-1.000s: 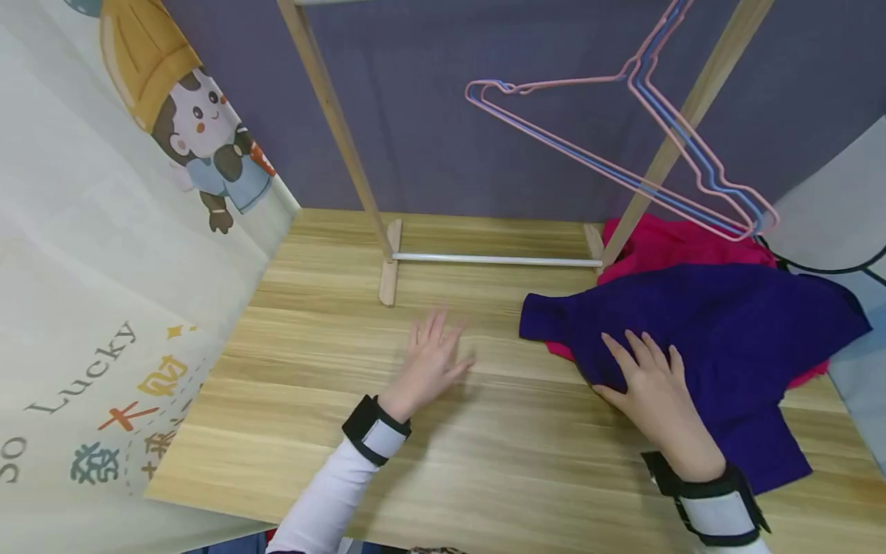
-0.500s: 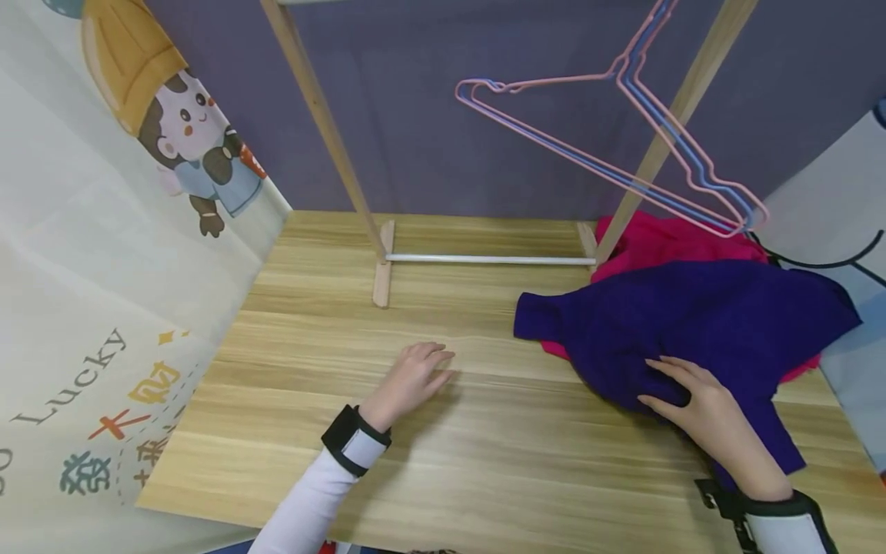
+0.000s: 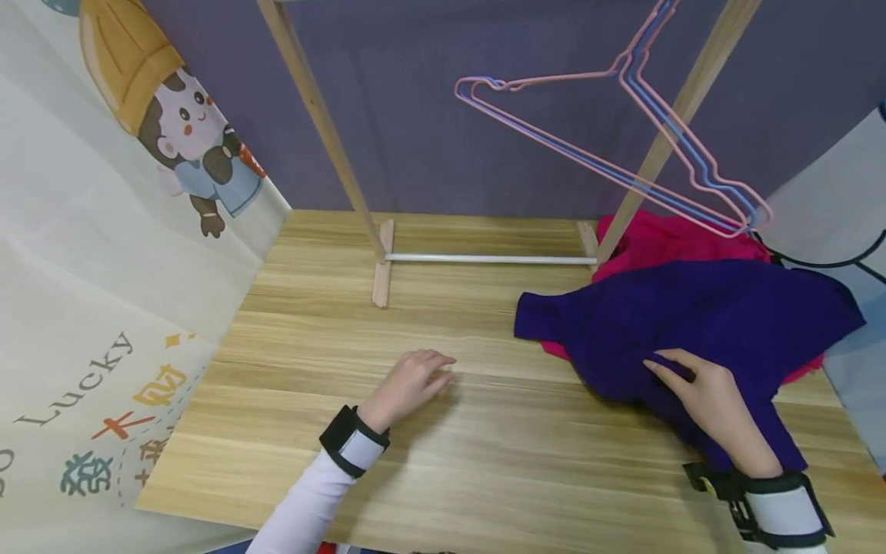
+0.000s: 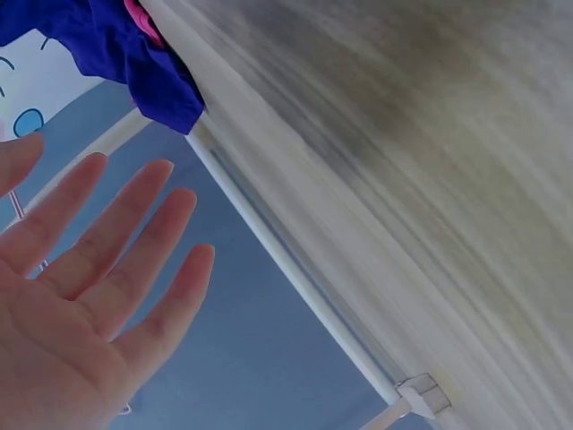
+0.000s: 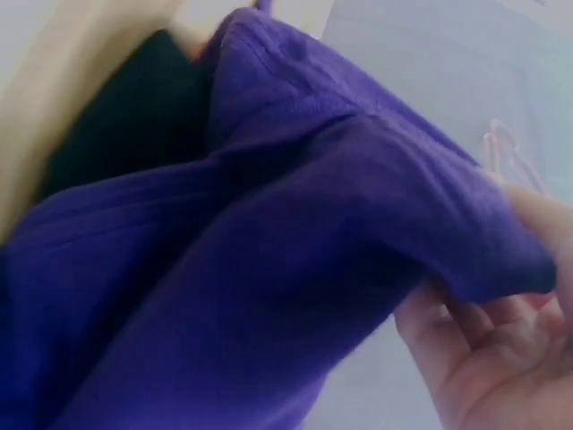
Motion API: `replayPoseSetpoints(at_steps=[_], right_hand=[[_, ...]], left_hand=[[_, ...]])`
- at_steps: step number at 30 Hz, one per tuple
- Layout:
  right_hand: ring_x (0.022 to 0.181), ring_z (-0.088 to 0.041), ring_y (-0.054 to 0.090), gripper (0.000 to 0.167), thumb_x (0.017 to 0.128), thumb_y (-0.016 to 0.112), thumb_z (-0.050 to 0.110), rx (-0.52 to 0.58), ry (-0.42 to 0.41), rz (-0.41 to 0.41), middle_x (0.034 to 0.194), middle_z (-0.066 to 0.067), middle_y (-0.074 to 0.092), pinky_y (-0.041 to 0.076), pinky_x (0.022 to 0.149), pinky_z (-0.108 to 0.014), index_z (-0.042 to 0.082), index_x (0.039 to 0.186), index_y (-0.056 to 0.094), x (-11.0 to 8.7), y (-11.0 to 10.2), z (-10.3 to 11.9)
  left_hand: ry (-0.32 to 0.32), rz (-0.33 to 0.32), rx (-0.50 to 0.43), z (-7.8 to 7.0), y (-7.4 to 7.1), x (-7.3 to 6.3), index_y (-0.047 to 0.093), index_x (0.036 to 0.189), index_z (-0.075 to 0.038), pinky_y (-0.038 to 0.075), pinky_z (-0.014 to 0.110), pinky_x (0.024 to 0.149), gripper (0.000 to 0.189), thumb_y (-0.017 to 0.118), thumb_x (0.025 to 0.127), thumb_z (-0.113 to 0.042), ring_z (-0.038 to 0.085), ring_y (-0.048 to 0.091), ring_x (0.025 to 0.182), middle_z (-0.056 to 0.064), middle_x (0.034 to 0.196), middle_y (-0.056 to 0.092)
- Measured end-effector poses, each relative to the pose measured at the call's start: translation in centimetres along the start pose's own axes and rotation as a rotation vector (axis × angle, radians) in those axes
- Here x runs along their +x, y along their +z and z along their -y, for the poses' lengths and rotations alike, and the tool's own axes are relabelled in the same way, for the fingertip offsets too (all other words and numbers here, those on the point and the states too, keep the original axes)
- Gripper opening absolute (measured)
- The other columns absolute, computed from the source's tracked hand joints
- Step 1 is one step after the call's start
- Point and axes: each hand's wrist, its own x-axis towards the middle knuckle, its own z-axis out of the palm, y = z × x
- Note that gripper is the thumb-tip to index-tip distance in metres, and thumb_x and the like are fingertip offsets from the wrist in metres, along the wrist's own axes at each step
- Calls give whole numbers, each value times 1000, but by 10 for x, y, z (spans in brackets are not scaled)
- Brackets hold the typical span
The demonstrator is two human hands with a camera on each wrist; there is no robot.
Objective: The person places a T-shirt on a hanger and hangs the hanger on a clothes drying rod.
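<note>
A dark purple short-sleeved shirt [image 3: 623, 331] lies spread at the right of the table, over a crimson garment [image 3: 681, 240]. My right hand [image 3: 723, 404] is at the shirt's near side, thumb and fingers pinching a fold of its cloth. In the right wrist view, that raised fold of the shirt [image 5: 295, 206] runs between the thumb and curled fingers of the right hand [image 5: 501, 367]. Left of the shirt, my left hand [image 3: 408, 388] hovers low over the table, holding nothing. The left wrist view shows its palm [image 4: 54, 358] with loosely extended fingers.
A wooden rack [image 3: 332, 138] with a white lower bar [image 3: 491, 259] stands at the back of the table [image 3: 291, 369]. Several pink and blue hangers [image 3: 609, 173] hang at its right, above the clothes. A printed curtain [image 3: 83, 269] borders the left side.
My right hand has moved right and nearer from lying spread on the shirt, and now pinches its cloth, lifting the near edge a little. My left hand has drawn back slightly, fingers more relaxed.
</note>
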Motion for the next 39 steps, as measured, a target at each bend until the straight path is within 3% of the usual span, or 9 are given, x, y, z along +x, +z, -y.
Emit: replayPoseSetpoints(at_steps=[3,9,10,14,21,28,32,35,39], right_hand=[[64,14,39,16,82,62,10,29,35,18,85,-20,64,33,54,-8,-1,93,64,9,-5,10],[53,-3,38,21,86,58,15,62,71,37,83,-17,62,30,48,-15,-2,97,63,27,-13,25],[53,-3,38,20,86,58,19,64,65,31,84,-11,63,31,48,-14,5,99,64,29,-12,19],[58,-2,42,22,85,59,21,90,56,37,85,-2,64,34,52,-11,7,100,65,41,-20,25],[60,-1,44,29,86,59,22,148,85,87,84,30,50,35,52,-13,0,105,62,61,-41,54],[71,-3,47,34,85,58,33,165,143,151,88,24,54,36,59,-11,9,108,62,80,-48,78],[63,-9,46,34,85,57,37,222,158,204,78,12,55,37,52,-19,12,107,62,90,-50,91],[57,-15,43,33,85,57,38,262,151,248,75,4,55,35,48,-27,13,106,62,99,-51,101],[67,-15,49,33,85,55,38,296,131,301,86,2,60,41,54,-25,13,106,62,109,-52,111]], left_hand=[[13,3,2,0,-1,2,64,101,-5,45,35,83,22,63,82,-17,20,60,91,8,98,64],[51,8,-6,-1,-4,8,64,102,-6,44,33,83,23,60,84,-19,19,60,92,7,98,65],[55,7,-7,-2,-5,10,64,102,-7,44,33,84,22,60,84,-20,19,60,92,7,98,65],[72,3,-11,-6,-10,19,64,102,-8,45,32,83,22,57,86,-21,18,60,92,5,98,65],[123,-37,-29,-19,-18,41,64,102,-7,44,31,83,23,57,86,-23,17,60,92,5,98,65],[227,-165,-25,-40,-32,69,62,107,-6,44,29,82,33,64,81,-26,16,59,93,5,100,64],[307,-228,-30,-52,-39,87,58,112,-4,42,27,85,47,70,75,-31,16,57,97,6,106,62],[338,-236,-42,-60,-43,97,53,117,-2,41,25,87,61,72,70,-37,17,55,99,7,110,58],[339,-202,-91,-67,-48,106,46,122,1,41,26,87,73,74,68,-39,20,54,99,10,114,55]])
